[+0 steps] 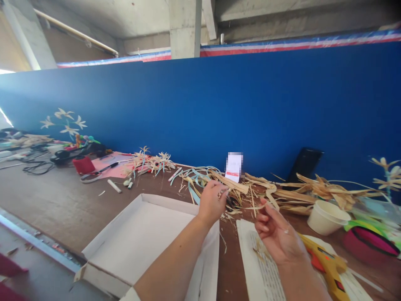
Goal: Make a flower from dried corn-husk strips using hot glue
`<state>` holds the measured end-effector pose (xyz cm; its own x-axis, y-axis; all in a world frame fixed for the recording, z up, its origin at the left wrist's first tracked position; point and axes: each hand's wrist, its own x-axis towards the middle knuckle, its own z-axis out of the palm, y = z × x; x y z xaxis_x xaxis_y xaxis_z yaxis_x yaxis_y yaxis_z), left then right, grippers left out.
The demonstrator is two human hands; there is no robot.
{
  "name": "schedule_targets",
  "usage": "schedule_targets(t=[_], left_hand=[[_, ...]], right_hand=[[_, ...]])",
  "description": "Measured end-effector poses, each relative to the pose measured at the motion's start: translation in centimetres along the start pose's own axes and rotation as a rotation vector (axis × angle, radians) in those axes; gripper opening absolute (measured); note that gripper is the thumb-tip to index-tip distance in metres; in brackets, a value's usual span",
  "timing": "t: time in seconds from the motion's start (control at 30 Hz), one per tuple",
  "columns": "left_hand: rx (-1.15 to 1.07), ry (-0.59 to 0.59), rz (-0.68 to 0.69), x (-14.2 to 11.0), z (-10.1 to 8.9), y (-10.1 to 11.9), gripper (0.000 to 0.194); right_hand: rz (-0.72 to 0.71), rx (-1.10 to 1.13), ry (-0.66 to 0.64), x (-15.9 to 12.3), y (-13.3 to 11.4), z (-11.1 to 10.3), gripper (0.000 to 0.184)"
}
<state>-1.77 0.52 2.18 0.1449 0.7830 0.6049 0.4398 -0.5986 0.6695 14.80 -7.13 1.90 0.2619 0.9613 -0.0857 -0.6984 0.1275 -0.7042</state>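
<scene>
Over a heap of dried tan husk strips (236,184), my left hand (213,204) is closed in a pinch, with a small pale bit at its fingertips that I cannot make out. To its right, my right hand (277,234) is turned partly palm up with curled fingers. Thumb and forefinger pinch the end of a thin pale strip (252,207) that runs toward the heap. Light-blue strips (196,177) lie tangled behind my left hand. Under my left forearm is an open shallow white box (140,238).
A printed sheet (261,267) and a yellow glue gun (328,265) lie by my right forearm. A cream cup (327,219) and a pink round container (369,246) stand at right. A dark phone (305,163) leans on the blue partition (188,108). Husk flowers (153,161) lie left.
</scene>
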Motion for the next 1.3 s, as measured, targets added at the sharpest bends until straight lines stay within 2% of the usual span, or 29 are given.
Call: schedule_targets(t=[0.1,0.2,0.3,0.43,0.53,0.6,0.83,1.1,1.3], left_hand=[[-0.221,-0.222,-0.040,-0.5,0.5,1.2,0.024],[-0.429,-0.447,-0.168,-0.9,1.0,1.8,0.029],[-0.552,-0.579,-0.284,-1.2,1.4,1.8,0.032],[-0.586,-0.617,-0.352,-1.3,1.5,1.8,0.025],[-0.535,-0.600,-0.369,-1.3,1.6,1.9,0.022],[-0.488,-0.578,-0.313,-1.3,1.7,1.8,0.019],[-0.369,-0.547,-0.302,-1.4,2.0,1.1,0.020],[-0.376,-0.619,-0.342,-1.3,1.8,1.0,0.021],[-0.484,-0.706,-0.337,-1.4,1.1,1.8,0.021]], right_hand=[[0.002,-0.080,0.019,0.0,0.3,0.0,0.033],[-0.020,-0.176,0.043,-0.2,0.5,0.3,0.033],[-0.046,-0.238,0.037,-0.4,0.7,0.6,0.033],[-0.096,-0.309,0.067,-0.3,1.0,0.6,0.034],[-0.168,-0.375,0.129,-0.1,1.3,0.3,0.033],[-0.193,-0.389,0.156,0.1,1.4,0.2,0.034],[-0.229,-0.391,0.191,-0.1,1.3,0.4,0.034],[-0.305,-0.303,0.249,-0.2,0.5,0.2,0.032],[-0.303,-0.295,0.297,0.2,0.4,-0.1,0.035]])
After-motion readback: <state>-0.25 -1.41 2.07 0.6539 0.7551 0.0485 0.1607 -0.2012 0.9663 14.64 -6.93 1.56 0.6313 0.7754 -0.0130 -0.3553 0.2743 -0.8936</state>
